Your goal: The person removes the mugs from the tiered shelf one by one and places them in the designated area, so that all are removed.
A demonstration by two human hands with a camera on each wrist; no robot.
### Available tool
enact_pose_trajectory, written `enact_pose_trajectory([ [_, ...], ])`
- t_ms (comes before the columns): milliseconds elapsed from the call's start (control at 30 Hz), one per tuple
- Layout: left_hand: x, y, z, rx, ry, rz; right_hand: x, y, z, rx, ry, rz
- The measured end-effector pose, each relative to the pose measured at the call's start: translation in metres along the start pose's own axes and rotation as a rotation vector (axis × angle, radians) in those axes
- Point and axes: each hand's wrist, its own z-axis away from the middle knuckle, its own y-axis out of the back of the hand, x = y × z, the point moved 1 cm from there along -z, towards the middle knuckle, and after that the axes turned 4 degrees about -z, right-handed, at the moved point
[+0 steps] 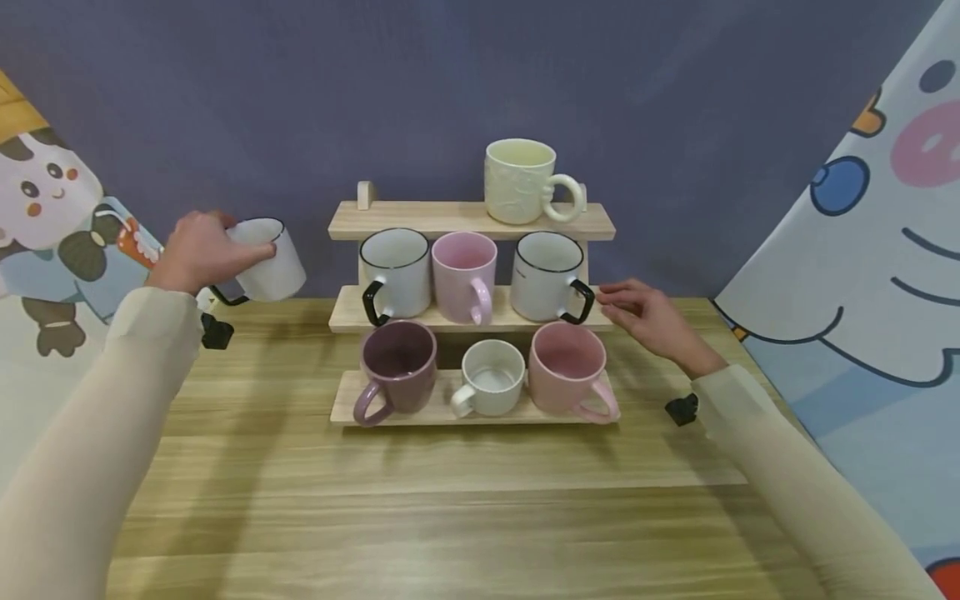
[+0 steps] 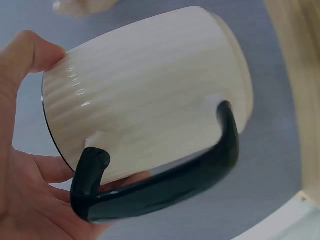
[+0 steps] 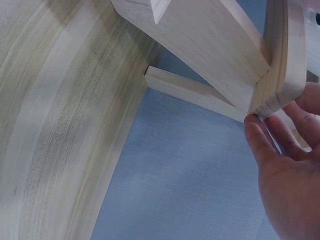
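Observation:
My left hand grips a white mug near its dark rim, off the left side of a three-tier wooden rack. That mug is tilted, and its black handle faces the camera in the left wrist view. My right hand holds the right end of the rack's middle shelf, fingertips against the board's edge. Close to it stands another white mug with a black handle. The middle shelf also bears a light pink mug and a matching white mug.
A pale yellow mug sits toward the right of the top shelf. Along the bottom shelf stand a purple mug, a small white cup and a pink mug. The rack rests on a wood-grain table before a blue-grey wall.

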Motion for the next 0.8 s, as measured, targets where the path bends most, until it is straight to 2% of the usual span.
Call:
enact_pose_trajectory([
  [167, -0.012, -0.021, -0.001, 0.002, -0.013, 0.004, -0.001, -0.001, -0.001, 0.0, 0.021, 0.004],
  [367, -0.021, -0.042, -0.003, -0.038, -0.02, 0.012, -0.003, -0.002, 0.0, 0.007, 0.061, -0.004],
  [533, -0.019, -0.057, -0.005, -0.067, -0.017, 0.009, -0.003, -0.001, 0.0, 0.006, 0.055, 0.004],
  [700, -0.015, -0.075, -0.009, -0.129, -0.022, 0.004, -0.003, 0.0, 0.001, 0.019, 0.038, 0.014],
  [800, -0.016, -0.085, -0.01, -0.134, -0.014, -0.003, -0.003, -0.002, 0.001, 0.016, 0.034, 0.013],
])
